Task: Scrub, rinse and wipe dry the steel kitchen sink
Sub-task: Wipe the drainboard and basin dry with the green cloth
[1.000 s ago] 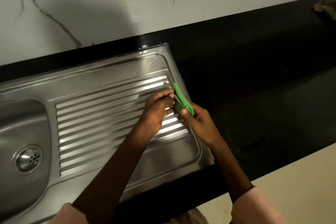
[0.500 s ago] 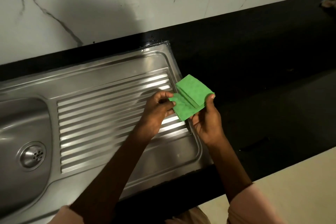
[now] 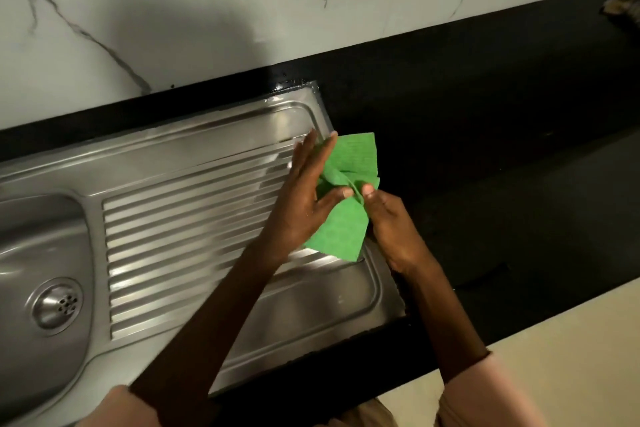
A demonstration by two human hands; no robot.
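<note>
Black counter under marble wall, steel sink (image 3: 166, 184) inset: at its drainboard's right end my left hand (image 3: 301, 204) and right hand (image 3: 391, 225) pinch a green cloth (image 3: 349, 184) at its bunched middle; it looks light, limp, best gripped by edges.

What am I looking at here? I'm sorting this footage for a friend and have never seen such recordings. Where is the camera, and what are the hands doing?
There is no machine: a person wears a camera on the head, looking down at their own two hands. Below lies a steel sink set in a black countertop, with a ribbed draining board and, at the left, the basin's drain strainer. Behind it is a white marble-look wall. Both hands hold a green cloth above the board's right end: the left hand pinches it with thumb against straight fingers, and the right hand pinches its bunched middle.
</note>
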